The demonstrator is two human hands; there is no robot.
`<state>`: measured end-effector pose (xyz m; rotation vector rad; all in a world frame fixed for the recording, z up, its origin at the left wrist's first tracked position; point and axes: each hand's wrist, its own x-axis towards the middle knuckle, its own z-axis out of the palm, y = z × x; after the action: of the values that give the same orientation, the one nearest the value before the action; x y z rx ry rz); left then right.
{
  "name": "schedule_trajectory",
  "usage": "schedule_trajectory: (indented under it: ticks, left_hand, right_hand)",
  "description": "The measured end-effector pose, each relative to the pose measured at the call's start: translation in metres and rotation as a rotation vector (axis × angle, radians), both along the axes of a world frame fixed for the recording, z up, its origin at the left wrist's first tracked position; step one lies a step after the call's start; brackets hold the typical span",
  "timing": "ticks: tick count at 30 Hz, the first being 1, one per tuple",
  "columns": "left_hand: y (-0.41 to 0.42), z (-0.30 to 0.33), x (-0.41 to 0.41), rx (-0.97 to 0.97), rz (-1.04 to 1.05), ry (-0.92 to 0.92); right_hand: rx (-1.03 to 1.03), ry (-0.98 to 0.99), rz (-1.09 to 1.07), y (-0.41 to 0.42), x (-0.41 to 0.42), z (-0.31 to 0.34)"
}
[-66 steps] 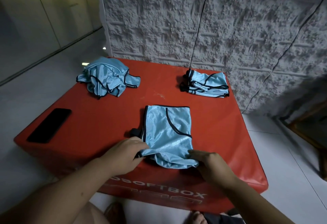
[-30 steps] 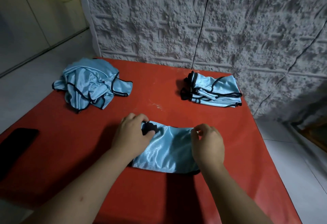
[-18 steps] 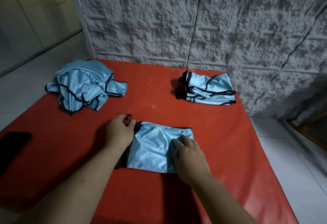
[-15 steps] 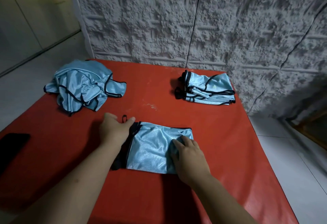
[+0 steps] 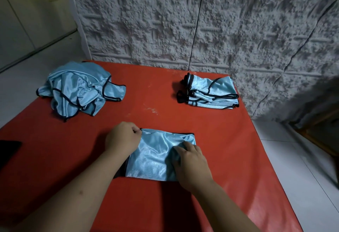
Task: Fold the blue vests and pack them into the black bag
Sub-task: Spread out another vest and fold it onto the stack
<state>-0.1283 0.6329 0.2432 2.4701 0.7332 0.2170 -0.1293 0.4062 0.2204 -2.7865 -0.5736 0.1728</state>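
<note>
A folded light blue vest with black trim lies in the middle of the red padded box. My left hand sits at the vest's left end, fingers curled and pinching its far left corner. My right hand lies on the vest's right part with fingers bent, bunching the fabric under them. A neat stack of folded blue vests rests at the back right. A crumpled heap of unfolded blue vests lies at the back left. No black bag is in view.
A dark flat phone lies at the box's left edge. A rough grey textured wall rises right behind the box. White tiled floor shows to the right and left, and a wooden frame stands at the far right.
My left hand has moved from the black strap beside the vest onto its far left corner and curled to pinch it. My right hand stays on the vest's right part.
</note>
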Motion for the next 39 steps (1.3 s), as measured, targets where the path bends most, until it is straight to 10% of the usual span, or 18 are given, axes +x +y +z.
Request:
schedule_trajectory:
  ticks: [5, 10, 19, 23, 35, 39]
  left_hand:
    - [-0.005, -0.004, 0.008, -0.779, 0.259, -0.269]
    - [-0.001, -0.005, 0.013, -0.970, 0.383, -0.228]
    - [0.000, 0.007, 0.006, -0.402, 0.167, -0.178]
    - [-0.003, 0.025, -0.007, 0.016, 0.088, 0.315]
    - [-0.016, 0.012, -0.014, -0.145, -0.044, 0.280]
    - [-0.018, 0.013, -0.011, -0.486, -0.019, 0.127]
  right_hand:
    - [0.013, 0.008, -0.012, 0.002, -0.002, 0.005]
    - [0.010, 0.049, -0.068, -0.001, 0.002, 0.003]
    - [-0.007, 0.036, -0.394, -0.006, 0.014, 0.009]
    - [0.015, 0.155, -0.568, -0.010, 0.020, 0.007]
    - [0.147, 0.169, -0.506, -0.011, 0.023, 0.009]
    - [0.316, 0.261, -0.561, -0.020, 0.036, 0.011]
